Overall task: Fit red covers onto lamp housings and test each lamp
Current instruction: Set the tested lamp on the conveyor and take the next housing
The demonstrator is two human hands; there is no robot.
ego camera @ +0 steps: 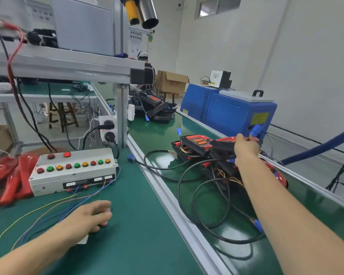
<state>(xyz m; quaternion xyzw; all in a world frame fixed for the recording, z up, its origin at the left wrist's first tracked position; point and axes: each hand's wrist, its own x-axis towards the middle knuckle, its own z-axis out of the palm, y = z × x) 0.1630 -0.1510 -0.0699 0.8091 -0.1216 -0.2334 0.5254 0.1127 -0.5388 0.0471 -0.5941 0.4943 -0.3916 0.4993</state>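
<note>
My right hand [245, 146] reaches out over the conveyor belt [163, 135] and grips a black lamp housing with a red cover [225, 144] at the top of a pile. Beside it lies another housing [193, 144] showing orange segments, with black cables [187, 175] and blue connectors [257, 225] tangled around the pile. My left hand [91, 216] rests on the green bench, fingers loosely curled and holding nothing. A stack of red covers [8, 179] lies at the far left. The white test box [74, 169] with coloured buttons stands behind my left hand.
Thin coloured wires [48, 209] run from the test box across the bench. An aluminium rail [167, 195] divides bench from belt. A blue machine [228, 112] stands beyond the belt. More housings [153, 108] lie further along, near another person [147, 68]. A power strip [107, 130] hangs on the frame post.
</note>
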